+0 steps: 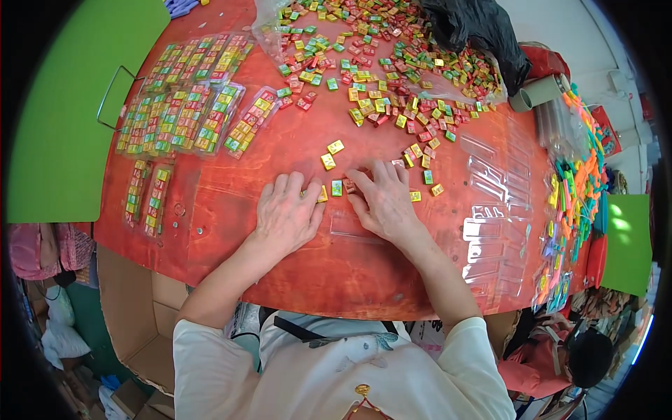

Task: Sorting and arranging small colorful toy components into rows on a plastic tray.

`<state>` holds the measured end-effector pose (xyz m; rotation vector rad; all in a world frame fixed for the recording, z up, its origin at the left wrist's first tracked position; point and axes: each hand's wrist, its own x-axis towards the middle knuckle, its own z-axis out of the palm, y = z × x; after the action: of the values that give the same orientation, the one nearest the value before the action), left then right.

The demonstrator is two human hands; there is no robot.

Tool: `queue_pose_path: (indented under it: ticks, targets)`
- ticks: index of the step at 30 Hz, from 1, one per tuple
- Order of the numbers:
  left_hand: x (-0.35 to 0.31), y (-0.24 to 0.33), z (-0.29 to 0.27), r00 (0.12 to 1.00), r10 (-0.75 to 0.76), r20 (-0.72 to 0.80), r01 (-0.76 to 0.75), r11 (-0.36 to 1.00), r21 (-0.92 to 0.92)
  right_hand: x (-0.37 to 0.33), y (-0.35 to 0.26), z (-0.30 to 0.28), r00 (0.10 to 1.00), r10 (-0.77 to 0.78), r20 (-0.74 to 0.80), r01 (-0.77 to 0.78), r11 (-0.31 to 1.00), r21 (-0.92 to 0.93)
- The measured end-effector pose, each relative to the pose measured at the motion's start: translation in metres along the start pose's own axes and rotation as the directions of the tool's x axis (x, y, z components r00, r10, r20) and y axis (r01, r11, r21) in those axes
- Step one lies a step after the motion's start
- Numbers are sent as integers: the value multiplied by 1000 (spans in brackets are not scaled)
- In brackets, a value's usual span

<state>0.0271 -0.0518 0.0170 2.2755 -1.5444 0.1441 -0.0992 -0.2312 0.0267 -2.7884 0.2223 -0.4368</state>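
Observation:
My left hand [287, 212] rests on the red table with its fingers bent, its thumb and index finger closed at the edge of a small yellow box [323, 194]. Across from it, my right hand [386, 203] has its thumb and index finger around a small red box [349, 186], partly hidden. Between the two hands lies a small green box [337, 188]. Just below them is a clear plastic tray [353, 227], partly covered by my right hand. Two loose yellow boxes [331, 155] lie beyond, and another yellow box [415, 197] sits right of my right hand.
A big pile of small coloured boxes [392, 66] spreads over the far table beside a black plastic bag [476, 28]. Filled clear trays [185, 112] lie at the left. Clear trays [490, 238] and colourful bagged pieces [577, 182] line the right side.

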Motion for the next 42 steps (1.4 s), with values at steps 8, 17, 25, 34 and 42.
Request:
queue_pose_path:
  ticks: [8, 17, 25, 34, 42]
  targets:
    - [11, 10, 1, 999, 23, 30, -23, 1000, 0, -16, 25, -12, 995, 79, -61, -81, 996, -29]
    - [12, 15, 7, 998, 38, 46, -39, 999, 18, -26, 23, -17, 999, 29, -46, -30, 999, -16]
    - [11, 9, 8, 997, 71, -28, -70, 997, 29, -32, 54, -34, 978, 174, -112, -184, 979, -87]
    - [11, 4, -14, 990, -63, 128, 82, 985, -149, -13, 26, -23, 998, 65, 2, -64, 993, -102]
    - [-1, 1, -38, 900, -204, 386, 265, 958, -113, 2, 24, -13, 998, 37, 45, -24, 967, -252]
